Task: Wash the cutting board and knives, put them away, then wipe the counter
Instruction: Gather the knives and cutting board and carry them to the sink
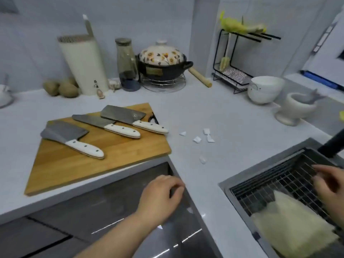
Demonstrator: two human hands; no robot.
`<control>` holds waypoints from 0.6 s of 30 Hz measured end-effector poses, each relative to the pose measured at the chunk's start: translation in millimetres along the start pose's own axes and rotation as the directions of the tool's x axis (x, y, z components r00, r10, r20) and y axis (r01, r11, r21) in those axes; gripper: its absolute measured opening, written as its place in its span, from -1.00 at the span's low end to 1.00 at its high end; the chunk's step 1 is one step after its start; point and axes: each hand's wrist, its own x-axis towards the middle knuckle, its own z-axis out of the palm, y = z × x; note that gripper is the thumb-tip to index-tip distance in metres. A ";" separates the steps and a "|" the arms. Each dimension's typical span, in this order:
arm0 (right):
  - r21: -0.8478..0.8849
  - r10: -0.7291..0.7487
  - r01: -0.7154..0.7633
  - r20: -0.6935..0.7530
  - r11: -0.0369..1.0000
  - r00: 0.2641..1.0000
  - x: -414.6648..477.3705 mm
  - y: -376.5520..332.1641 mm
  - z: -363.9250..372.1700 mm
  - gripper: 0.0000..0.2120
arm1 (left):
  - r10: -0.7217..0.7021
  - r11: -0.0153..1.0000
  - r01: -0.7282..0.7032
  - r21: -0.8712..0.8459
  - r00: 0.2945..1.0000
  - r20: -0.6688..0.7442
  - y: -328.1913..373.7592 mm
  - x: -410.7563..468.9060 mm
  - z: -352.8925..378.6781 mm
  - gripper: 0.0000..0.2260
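Starting out is my guess for this step, as the washing has not begun. The cutting board [74,164] lies on the bench [223,118] with three knives on top: a wide knife [72,140], a thin knife [106,125] and a second wide knife [130,118]. The left hand [162,190] hangs just past the board's near corner, fingers loosely bent, holding nothing. The right hand [327,183] is far to the right of the board, over the sink rack [270,185] by a pale cloth [290,226]. It is blurry, so I cannot tell if it grips anything. Next, a hand should take a knife by its white handle, away from the sharp edge.
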 end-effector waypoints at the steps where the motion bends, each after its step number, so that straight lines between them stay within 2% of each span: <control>1: -0.061 -0.067 0.070 0.051 0.996 0.996 -18.6 -66.2 0.1 -0.83 | -0.068 0.997 0.069 0.031 0.997 -0.036 -17.0 3.4 -17.8 -0.68; 3: -0.012 -0.184 0.187 0.139 0.982 0.973 -56.0 -185.5 16.4 -0.80 | -0.182 0.977 0.191 0.093 0.979 -0.092 -46.9 9.4 -52.0 -0.79; 5: -0.042 -0.243 0.262 0.256 0.964 0.936 -59.8 -236.9 51.2 -0.83 | -0.244 0.952 0.267 0.149 0.957 -0.155 -74.1 12.5 -80.6 -0.81; 8: -0.095 -0.326 0.381 0.358 0.920 0.875 -45.3 -278.5 118.1 -0.76 | -0.320 0.897 0.381 0.227 0.910 -0.264 -114.6 15.0 -113.0 -0.80; 12: -0.102 -0.454 0.567 0.492 0.818 0.743 -46.4 -352.2 187.1 -0.70 | -0.408 0.823 0.525 0.217 0.811 -0.419 -147.3 25.1 -143.0 -0.81; 16: -0.114 -0.513 0.680 0.570 0.724 0.642 -52.6 -402.8 242.1 -0.63 | -0.526 0.754 0.624 0.205 0.761 -0.381 -166.2 44.5 -157.4 -0.59; 18: -0.129 -0.536 0.717 0.577 0.685 0.616 -55.8 -414.6 262.4 -0.62 | -0.565 0.730 0.653 0.201 0.743 -0.359 -172.4 50.5 -159.5 -0.51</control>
